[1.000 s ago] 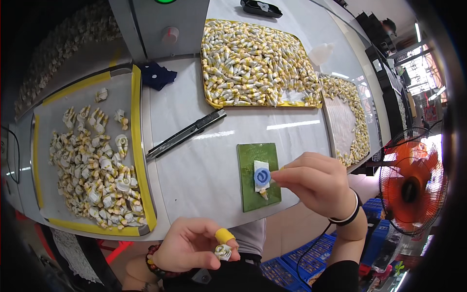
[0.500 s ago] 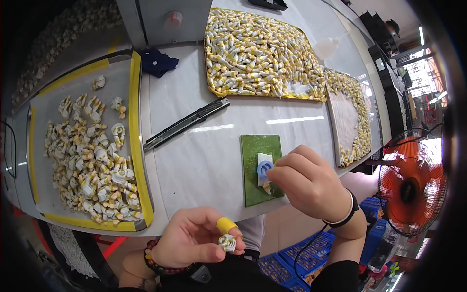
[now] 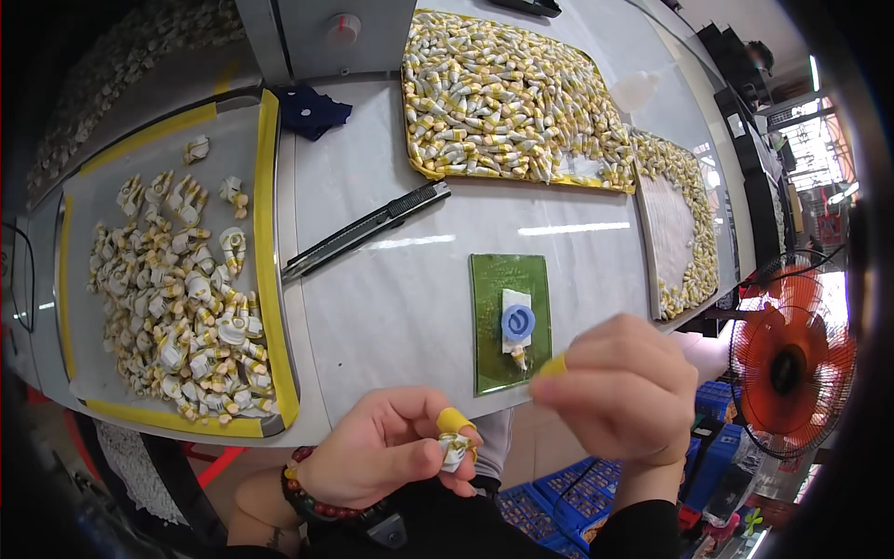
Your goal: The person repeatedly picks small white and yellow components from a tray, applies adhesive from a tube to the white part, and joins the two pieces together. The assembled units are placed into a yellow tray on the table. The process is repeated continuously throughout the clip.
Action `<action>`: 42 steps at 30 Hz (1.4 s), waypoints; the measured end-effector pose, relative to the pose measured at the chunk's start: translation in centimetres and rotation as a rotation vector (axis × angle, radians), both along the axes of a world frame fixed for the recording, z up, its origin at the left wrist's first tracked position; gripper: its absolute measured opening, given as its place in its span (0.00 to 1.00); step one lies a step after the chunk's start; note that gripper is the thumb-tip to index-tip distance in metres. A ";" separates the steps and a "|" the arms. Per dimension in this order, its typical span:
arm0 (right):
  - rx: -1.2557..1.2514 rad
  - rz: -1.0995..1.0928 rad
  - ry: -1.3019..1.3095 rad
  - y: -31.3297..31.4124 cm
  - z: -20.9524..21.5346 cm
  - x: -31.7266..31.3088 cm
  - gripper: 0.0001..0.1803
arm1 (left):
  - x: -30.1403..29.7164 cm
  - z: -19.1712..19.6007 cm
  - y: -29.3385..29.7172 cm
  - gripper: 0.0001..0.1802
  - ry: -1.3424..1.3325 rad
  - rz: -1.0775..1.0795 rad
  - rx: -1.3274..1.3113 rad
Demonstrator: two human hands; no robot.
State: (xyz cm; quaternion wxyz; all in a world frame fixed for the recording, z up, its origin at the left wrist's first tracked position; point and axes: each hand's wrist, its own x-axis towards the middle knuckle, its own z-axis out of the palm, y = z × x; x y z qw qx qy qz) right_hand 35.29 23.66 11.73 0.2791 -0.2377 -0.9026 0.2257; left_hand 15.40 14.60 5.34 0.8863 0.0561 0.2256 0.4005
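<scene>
My left hand (image 3: 377, 447), with yellow tape round a fingertip, pinches a small white-and-yellow molded figure piece (image 3: 453, 452) in front of the table edge. To its right, my right hand (image 3: 633, 387) is raised off the table, fingers curled together and partly blurred; whatever lies between them cannot be made out. A yellow band shows at one of its fingertips. Beyond the hands lies a green board (image 3: 494, 279). On it rests a white block (image 3: 515, 297) bearing a round blue piece (image 3: 518, 322) with a curved groove. A small pale-and-yellow piece (image 3: 520, 359) sits at the block's near end.
At left, a yellow-taped tray (image 3: 267, 205) holds heaped white-and-yellow pieces (image 3: 168, 307). A utility knife (image 3: 368, 228) lies beside it. Toward the back are a filled tray (image 3: 512, 102), a partly filled one (image 3: 666, 219) and a dark cloth (image 3: 312, 112). An orange fan (image 3: 792, 359) stands at right.
My right hand has drawn back from the blue piece, toward me and right, leaving it in full view on the board. My left hand still grips the figure piece, now slightly turned.
</scene>
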 end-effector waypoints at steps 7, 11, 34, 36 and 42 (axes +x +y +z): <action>-0.085 -0.024 0.042 -1.9 0.7 -2.3 0.06 | 0.1 -1.1 -0.4 0.13 -0.336 -0.030 0.014; -0.070 0.125 0.041 -1.1 0.6 -2.1 0.06 | 0.0 -0.9 -0.2 0.12 -0.329 -0.104 0.002; -0.095 0.157 0.052 -2.1 1.1 -0.8 0.10 | 0.1 1.2 0.3 0.15 0.465 0.265 0.603; -0.055 0.160 0.055 -2.2 0.7 -0.6 0.09 | 0.1 1.1 0.7 0.14 0.520 0.246 0.688; 0.155 0.103 0.079 -1.4 2.8 1.2 0.04 | 0.0 0.7 -0.1 0.15 0.351 0.288 0.490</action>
